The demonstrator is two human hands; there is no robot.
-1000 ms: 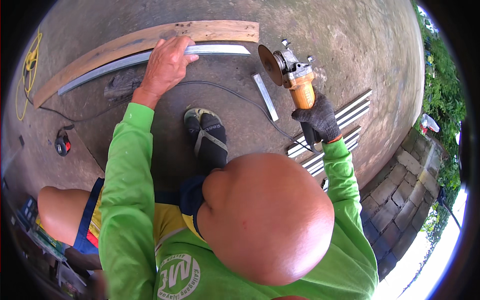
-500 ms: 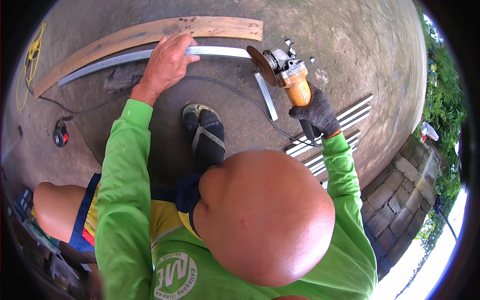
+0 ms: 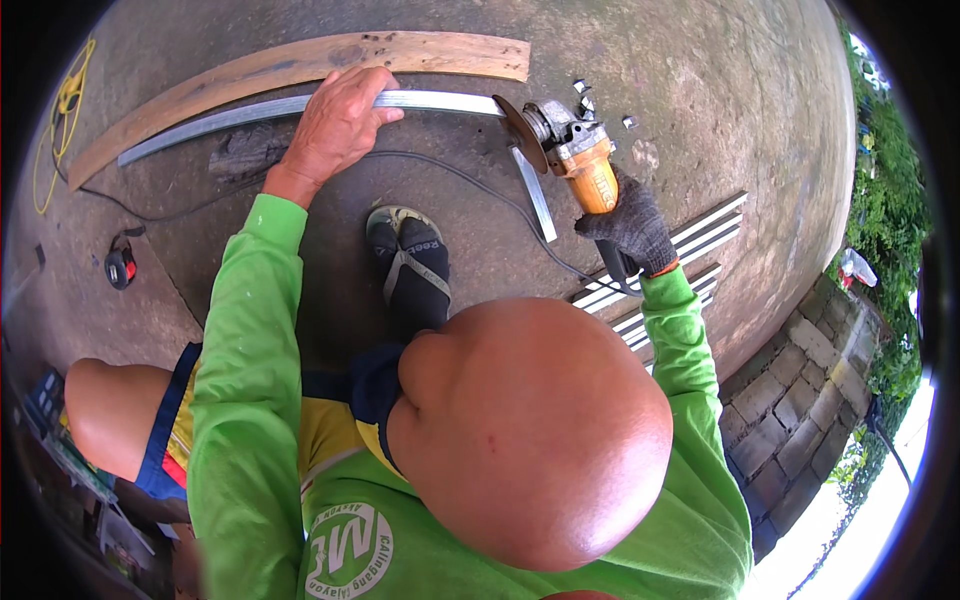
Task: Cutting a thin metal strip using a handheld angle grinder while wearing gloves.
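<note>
Bare and wrapped over a long silvery metal bar (image 3: 440, 101), my left hand (image 3: 340, 125) grips it near its middle. My right hand (image 3: 638, 225), in a dark grey knitted glove, is closed round the orange body of an angle grinder (image 3: 590, 180). The grinder's thin brown disc (image 3: 519, 133) stands on edge at the bar's right end; whether it touches the metal I cannot tell. Below the disc lies a short cut length of metal bar (image 3: 534, 195). Several small metal offcuts (image 3: 586, 104) are scattered just beyond the grinder.
A wooden plank (image 3: 440, 55) lies beyond the bar. The grinder's dark cord (image 3: 470, 182) crosses the concrete floor past my foot (image 3: 415, 265). Several cut metal bars (image 3: 705, 232) lie in rows at the right. At the left are a tape measure (image 3: 120, 268) and a yellow cord (image 3: 70, 95).
Almost nothing differs. The grinder and my gloved right hand have shifted very slightly to the left relative to the bar; my left hand keeps its hold on it.
</note>
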